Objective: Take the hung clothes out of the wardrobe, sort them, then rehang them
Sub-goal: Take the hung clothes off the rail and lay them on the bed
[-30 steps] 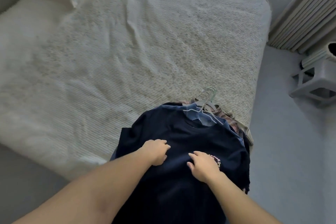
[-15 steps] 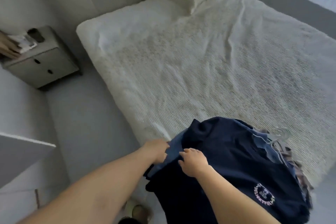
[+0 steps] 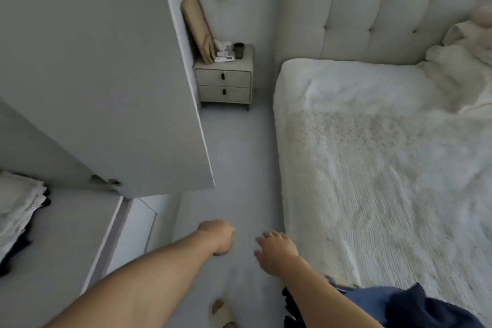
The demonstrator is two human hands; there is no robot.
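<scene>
A pile of dark navy and blue clothes (image 3: 415,306) lies on the near corner of the white bed (image 3: 372,181), at the bottom right of the view. My left hand (image 3: 218,237) hangs over the grey floor with its fingers curled shut and nothing in it. My right hand (image 3: 275,250) is beside it, fingers spread, holding nothing, just left of the bed's edge. The open wardrobe door (image 3: 111,74) fills the upper left. Inside the wardrobe, at the far left, sits a stack of folded white and black clothes (image 3: 18,210).
A grey two-drawer nightstand (image 3: 225,82) with a cup and small items stands against the wall between the wardrobe door and the tufted headboard (image 3: 372,13). A narrow strip of floor runs between door and bed. A slipper (image 3: 221,311) lies by my feet.
Both hands have let go of the navy clothes, which stay on the bed corner. My view has swung left from the bed toward the wardrobe and nightstand.
</scene>
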